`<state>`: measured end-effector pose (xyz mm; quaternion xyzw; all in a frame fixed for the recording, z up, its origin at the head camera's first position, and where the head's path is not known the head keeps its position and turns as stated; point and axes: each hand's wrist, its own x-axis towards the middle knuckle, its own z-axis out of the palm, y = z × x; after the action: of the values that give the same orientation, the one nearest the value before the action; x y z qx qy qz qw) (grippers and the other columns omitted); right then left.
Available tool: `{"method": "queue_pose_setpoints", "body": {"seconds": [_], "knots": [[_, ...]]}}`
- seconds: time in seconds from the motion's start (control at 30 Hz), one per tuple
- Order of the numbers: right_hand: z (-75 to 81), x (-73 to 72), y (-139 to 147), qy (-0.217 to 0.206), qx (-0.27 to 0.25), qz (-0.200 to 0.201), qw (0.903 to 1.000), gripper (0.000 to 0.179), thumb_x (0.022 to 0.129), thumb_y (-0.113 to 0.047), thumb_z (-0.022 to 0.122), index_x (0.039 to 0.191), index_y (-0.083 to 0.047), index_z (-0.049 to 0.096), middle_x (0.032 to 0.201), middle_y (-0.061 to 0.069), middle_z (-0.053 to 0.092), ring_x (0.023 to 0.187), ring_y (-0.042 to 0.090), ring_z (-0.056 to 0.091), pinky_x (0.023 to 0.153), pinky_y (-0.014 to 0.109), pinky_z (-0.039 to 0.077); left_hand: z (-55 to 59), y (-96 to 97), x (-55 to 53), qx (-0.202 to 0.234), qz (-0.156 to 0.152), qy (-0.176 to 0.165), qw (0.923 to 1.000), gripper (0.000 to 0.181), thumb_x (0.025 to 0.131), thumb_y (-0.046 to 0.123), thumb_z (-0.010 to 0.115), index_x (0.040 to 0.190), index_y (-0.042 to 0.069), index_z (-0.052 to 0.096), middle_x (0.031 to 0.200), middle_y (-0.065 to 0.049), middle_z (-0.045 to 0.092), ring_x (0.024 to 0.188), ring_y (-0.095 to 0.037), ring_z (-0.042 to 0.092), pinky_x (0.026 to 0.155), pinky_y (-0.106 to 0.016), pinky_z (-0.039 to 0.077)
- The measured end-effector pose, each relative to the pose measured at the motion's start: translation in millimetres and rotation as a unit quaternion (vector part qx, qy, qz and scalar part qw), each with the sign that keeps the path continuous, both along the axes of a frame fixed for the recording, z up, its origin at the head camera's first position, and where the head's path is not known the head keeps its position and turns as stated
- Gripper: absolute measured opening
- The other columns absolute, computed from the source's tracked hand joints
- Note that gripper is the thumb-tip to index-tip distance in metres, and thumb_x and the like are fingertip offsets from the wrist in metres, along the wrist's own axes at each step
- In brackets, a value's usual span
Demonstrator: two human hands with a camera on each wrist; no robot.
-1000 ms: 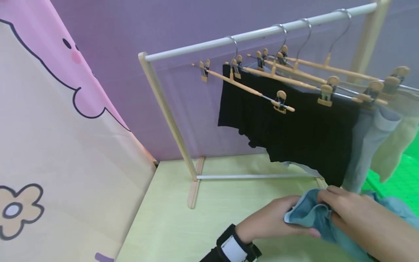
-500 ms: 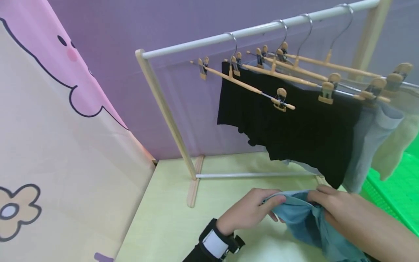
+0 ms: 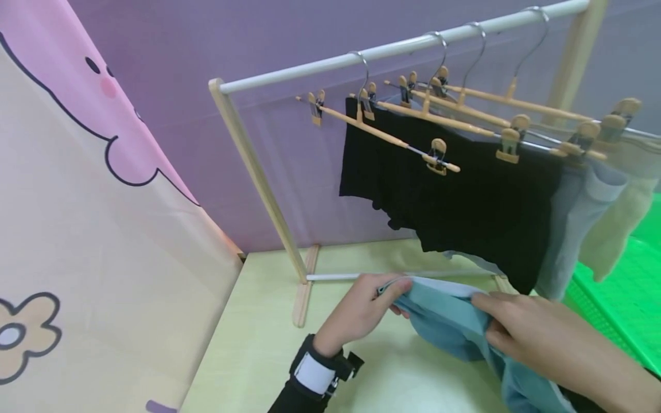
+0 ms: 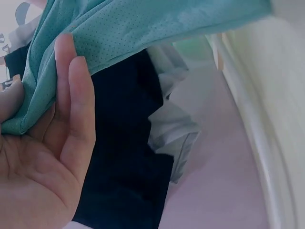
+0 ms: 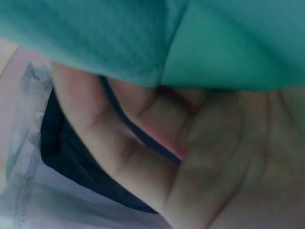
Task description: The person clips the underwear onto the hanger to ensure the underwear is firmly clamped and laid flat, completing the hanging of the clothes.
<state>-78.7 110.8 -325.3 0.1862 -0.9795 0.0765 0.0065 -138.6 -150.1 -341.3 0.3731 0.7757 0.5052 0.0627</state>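
Observation:
A teal garment [image 3: 449, 327] of fine perforated cloth is stretched by its upper edge between both hands, in front of the clothes rack [image 3: 320, 70]. My left hand [image 3: 356, 314] pinches one end of that edge, thumb on top. In the left wrist view the garment [image 4: 128, 33] folds over the fingers of the left hand [image 4: 45, 157], two of them extended. My right hand [image 3: 534, 330] grips the edge further right, and the rest of the cloth hangs below. Seen from the right wrist, the garment [image 5: 219, 52] covers the fingertips of the right hand [image 5: 238, 152].
A bare clip hanger [image 3: 382, 135] hangs at the front of the rail. Behind it black shorts [image 3: 444, 195], a grey garment [image 3: 568, 229] and a cream garment [image 3: 614, 229] hang from hangers. A green basket [image 3: 635, 287] stands right of the pale tabletop [image 3: 258, 355].
The left hand has moved left and up, taking a new pinch on the garment's edge. The hands are further apart, and the bunched edge is now drawn out nearly straight.

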Motion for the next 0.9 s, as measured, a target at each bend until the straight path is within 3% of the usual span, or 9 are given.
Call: {"method": "queue_pose_setpoints", "body": {"seconds": [0.2, 0.33, 0.5, 0.63, 0.7, 0.87, 0.9], "knots": [[4.4, 0.4, -1.6, 0.03, -0.015, 0.007, 0.9994, 0.012, 0.088, -0.014, 0.066, 0.09, -0.024, 0.06, 0.075, -0.01, 0.05, 0.056, 0.007, 0.037, 0.048, 0.024, 0.028, 10.2, -10.9, 2.0, -0.005, 0.031, 0.026, 0.9992, 0.038, 0.107, 0.033, 0.043, 0.12, 0.009, 0.068, 0.091, -0.004, 0.073, 0.076, -0.003, 0.066, 0.075, -0.023, 0.056], [6.5, -0.4, -0.1, 0.026, -0.022, 0.015, 0.9993, 0.01, 0.093, -0.017, 0.062, 0.09, -0.026, 0.062, 0.08, -0.011, 0.052, 0.061, 0.007, 0.039, 0.05, 0.024, 0.029, 15.6, -18.9, 2.0, 0.008, 0.052, 0.042, 0.9977, 0.038, 0.107, 0.034, 0.042, 0.115, 0.01, 0.069, 0.088, -0.002, 0.072, 0.074, -0.006, 0.067, 0.075, -0.025, 0.057], [7.9, -2.1, 2.8, 0.028, -0.021, 0.018, 0.9992, 0.024, 0.094, -0.015, 0.059, 0.074, -0.027, 0.054, 0.068, -0.012, 0.043, 0.059, 0.005, 0.037, 0.052, 0.024, 0.029, 20.6, -32.6, 0.2, 0.04, 0.107, 0.055, 0.992, 0.034, 0.107, 0.031, 0.043, 0.108, 0.01, 0.07, 0.083, -0.002, 0.07, 0.07, -0.009, 0.068, 0.075, -0.028, 0.057], [8.2, -4.8, 4.1, 0.015, -0.036, 0.023, 0.999, 0.029, 0.096, -0.014, 0.057, 0.071, -0.025, 0.047, 0.063, -0.01, 0.037, 0.057, 0.004, 0.035, 0.052, 0.023, 0.029, 24.9, -42.4, -1.2, 0.035, 0.134, 0.068, 0.9881, 0.035, 0.107, 0.032, 0.043, 0.108, 0.01, 0.07, 0.083, 0.0, 0.071, 0.07, -0.008, 0.068, 0.078, -0.03, 0.056], [7.9, -6.1, 5.1, 0.015, -0.047, 0.028, 0.9984, 0.027, 0.096, -0.014, 0.058, 0.073, -0.026, 0.049, 0.065, -0.011, 0.039, 0.058, 0.003, 0.037, 0.052, 0.023, 0.029, 26.5, -45.8, -2.5, 0.03, 0.144, 0.078, 0.986, 0.035, 0.107, 0.032, 0.043, 0.109, 0.01, 0.071, 0.082, 0.0, 0.072, 0.071, -0.007, 0.068, 0.09, -0.031, 0.051], [5.4, -7.2, 11.2, 0.064, -0.064, 0.044, 0.995, 0.031, 0.092, -0.008, 0.065, 0.074, -0.028, 0.05, 0.068, -0.014, 0.039, 0.057, 0.0, 0.034, 0.052, 0.021, 0.03, 29.0, -54.5, -5.7, 0.057, 0.188, 0.082, 0.9771, 0.035, 0.107, 0.032, 0.045, 0.109, 0.008, 0.071, 0.085, -0.004, 0.071, 0.07, -0.01, 0.068, 0.084, -0.031, 0.056], [4.7, -7.1, 12.8, 0.072, -0.065, 0.045, 0.9942, 0.033, 0.091, -0.006, 0.066, 0.074, -0.029, 0.05, 0.068, -0.014, 0.038, 0.056, 0.0, 0.032, 0.051, 0.02, 0.029, 29.5, -56.4, -6.2, 0.066, 0.195, 0.078, 0.9755, 0.036, 0.107, 0.032, 0.045, 0.108, 0.007, 0.071, 0.086, -0.006, 0.071, 0.07, -0.012, 0.068, 0.074, -0.032, 0.058]]}}
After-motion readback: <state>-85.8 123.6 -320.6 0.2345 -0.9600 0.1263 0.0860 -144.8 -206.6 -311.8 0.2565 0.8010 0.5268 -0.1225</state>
